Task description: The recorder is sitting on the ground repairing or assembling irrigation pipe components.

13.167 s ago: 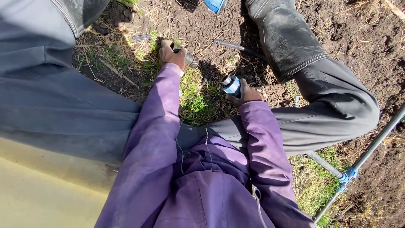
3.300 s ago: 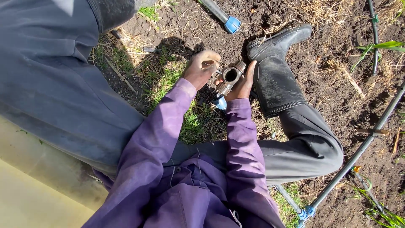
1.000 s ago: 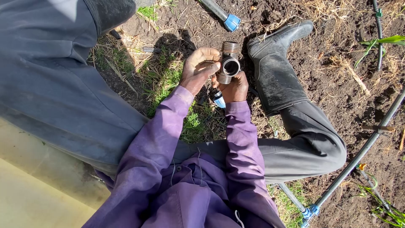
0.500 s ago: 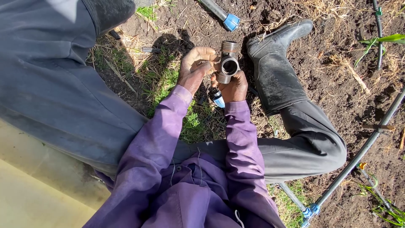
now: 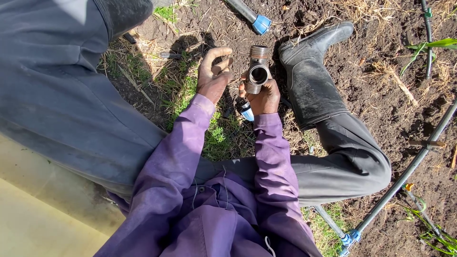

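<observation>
- A wide stretch of dull grey-blue trouser cloth (image 5: 52, 104), smooth and faintly dusty, fills the left side, over a pale yellowish surface (image 5: 38, 219) at the lower left corner.
- The purple sleeves (image 5: 181, 157) of a woven work jacket run up the middle, creased and slightly faded.
- The left hand (image 5: 213, 74) is raised above the grass with its fingers curled loosely and half open; it holds nothing and stands just beside the fitting without touching it.
- The grass patch (image 5: 216, 135) under the hands is short and green, mixed with dry straw stalks.
- The pipe tee fitting (image 5: 257, 71) is a dark, stubby plastic piece with ribbed, threaded ends; one round open mouth faces the camera, and another threaded end points up and away.
- The right hand (image 5: 264, 97) is closed around the lower body of the fitting, holding it up over the ground between the legs.
- A small blue-and-white piece (image 5: 246, 113) shows just below the right hand; what it is cannot be told.
- A grey pipe end with a blue cap (image 5: 261, 24) lies on the soil above the fitting.
- The black rubber boot (image 5: 312, 76) is matt and scuffed, planted on dark crumbly soil (image 5: 381, 62).
- A thin dark irrigation pipe (image 5: 404, 176) runs diagonally at the right to a blue connector (image 5: 350, 236).
</observation>
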